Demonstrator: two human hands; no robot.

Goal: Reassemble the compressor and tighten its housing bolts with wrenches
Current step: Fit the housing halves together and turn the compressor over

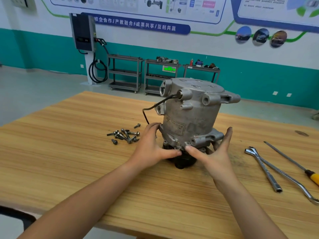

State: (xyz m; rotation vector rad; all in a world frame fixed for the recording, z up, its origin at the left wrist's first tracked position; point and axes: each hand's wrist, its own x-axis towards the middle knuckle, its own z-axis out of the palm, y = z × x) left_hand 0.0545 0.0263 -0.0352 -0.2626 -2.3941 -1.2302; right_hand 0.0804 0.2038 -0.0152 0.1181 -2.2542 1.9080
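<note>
My left hand [151,145] grips the compressor's [189,114] lower flange and my right hand [215,152] presses flat opposite. It stands mid-counter [69,152], bolts [126,135] left, wrenches [269,169] right.

Right edge cuts off the screwdriver [312,176].

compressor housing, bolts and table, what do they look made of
Housing: likely cast aluminium, dull grey, rough, with moulded bosses. Bolts: probably steel, dark and greasy-looking. Table: wood or wood-look laminate, pale with long grain lines; can't tell which.
</note>
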